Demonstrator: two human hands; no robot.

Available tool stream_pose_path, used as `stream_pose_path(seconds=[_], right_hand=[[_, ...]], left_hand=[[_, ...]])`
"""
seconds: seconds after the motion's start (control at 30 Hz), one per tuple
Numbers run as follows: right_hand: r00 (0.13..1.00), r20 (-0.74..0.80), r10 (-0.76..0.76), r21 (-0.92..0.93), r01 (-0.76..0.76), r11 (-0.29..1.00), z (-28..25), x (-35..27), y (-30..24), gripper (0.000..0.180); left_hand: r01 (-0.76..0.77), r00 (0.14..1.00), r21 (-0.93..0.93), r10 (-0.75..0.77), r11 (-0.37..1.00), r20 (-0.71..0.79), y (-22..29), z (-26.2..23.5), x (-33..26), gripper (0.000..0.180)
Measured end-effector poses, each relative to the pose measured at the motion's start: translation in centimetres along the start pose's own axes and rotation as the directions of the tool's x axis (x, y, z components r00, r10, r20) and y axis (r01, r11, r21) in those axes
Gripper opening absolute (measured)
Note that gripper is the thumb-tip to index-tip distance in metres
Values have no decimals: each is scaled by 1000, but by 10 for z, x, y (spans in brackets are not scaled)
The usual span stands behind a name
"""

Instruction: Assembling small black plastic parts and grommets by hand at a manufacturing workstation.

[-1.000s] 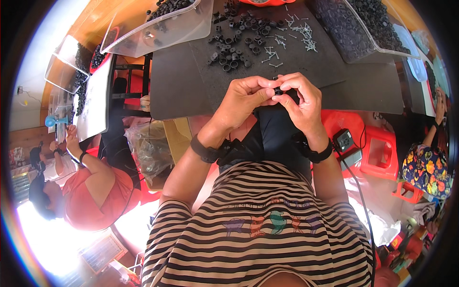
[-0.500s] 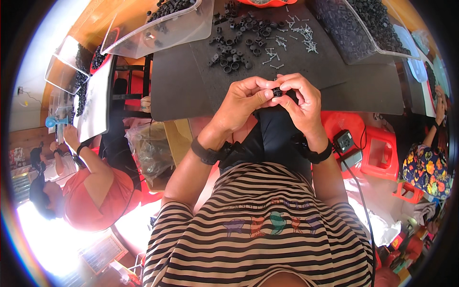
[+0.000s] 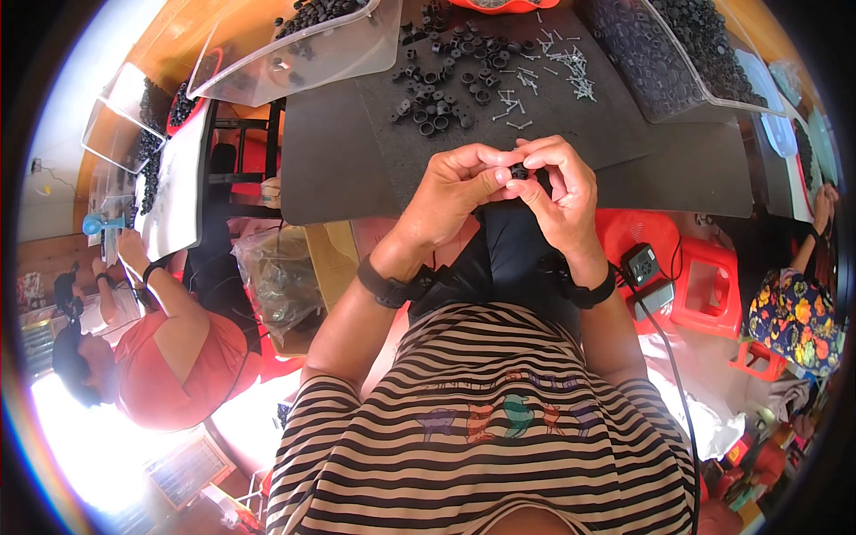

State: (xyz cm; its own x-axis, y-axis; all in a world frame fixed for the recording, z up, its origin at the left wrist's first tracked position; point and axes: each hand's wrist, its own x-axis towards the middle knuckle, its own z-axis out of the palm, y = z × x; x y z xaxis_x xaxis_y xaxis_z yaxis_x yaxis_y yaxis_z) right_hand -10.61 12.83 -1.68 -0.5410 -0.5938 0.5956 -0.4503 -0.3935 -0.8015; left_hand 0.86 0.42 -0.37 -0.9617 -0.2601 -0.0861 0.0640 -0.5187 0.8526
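Observation:
Between my two hands, just over the table's near edge, is a small round black plastic part [image 3: 518, 170]. My left hand [image 3: 461, 185] pinches it from the left with thumb and fingertips. My right hand [image 3: 563, 185] grips it from the right, thumb below and index finger above. The fingers cover much of the part, so its exact shape cannot be made out. Beyond my hands, loose black ring-shaped and cap-like pieces [image 3: 435, 98] lie spread on the dark table mat [image 3: 339, 156]. To their right are scattered silver screws [image 3: 580, 76].
Clear plastic bins of black pieces stand at the far left [image 3: 303, 67] and far right [image 3: 673, 89], with a red bowl [image 3: 499, 5] between them. A red stool [image 3: 709, 285] is at my right, by a cable [image 3: 675, 357]. Other people sit at both sides.
The black part has turned slightly between my fingertips. Both hands stay in nearly the same place, still gripping it.

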Motion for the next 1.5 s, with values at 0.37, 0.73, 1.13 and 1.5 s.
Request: stream_pose_path(seconds=[0.37, 0.73, 1.13, 1.5], right_hand=[[999, 39, 13, 47, -15, 999, -3, 2, -1, 22], [999, 51, -3, -13, 3, 1000, -4, -1, 1, 24], [999, 51, -15, -64, 18, 998, -6, 8, -1, 29], [993, 114, -4, -169, 24, 985, -8, 12, -13, 33]], left_hand=[[24, 1000, -18, -24, 1000, 11, 5, 1, 0, 15], [-2, 1000, 58, 1, 998, 16, -1, -5, -1, 14], [1, 999, -29, 0, 1000, 43, -1, -4, 3, 16], [-28, 1000, 38, 28, 999, 3, -4, -3, 1, 16]])
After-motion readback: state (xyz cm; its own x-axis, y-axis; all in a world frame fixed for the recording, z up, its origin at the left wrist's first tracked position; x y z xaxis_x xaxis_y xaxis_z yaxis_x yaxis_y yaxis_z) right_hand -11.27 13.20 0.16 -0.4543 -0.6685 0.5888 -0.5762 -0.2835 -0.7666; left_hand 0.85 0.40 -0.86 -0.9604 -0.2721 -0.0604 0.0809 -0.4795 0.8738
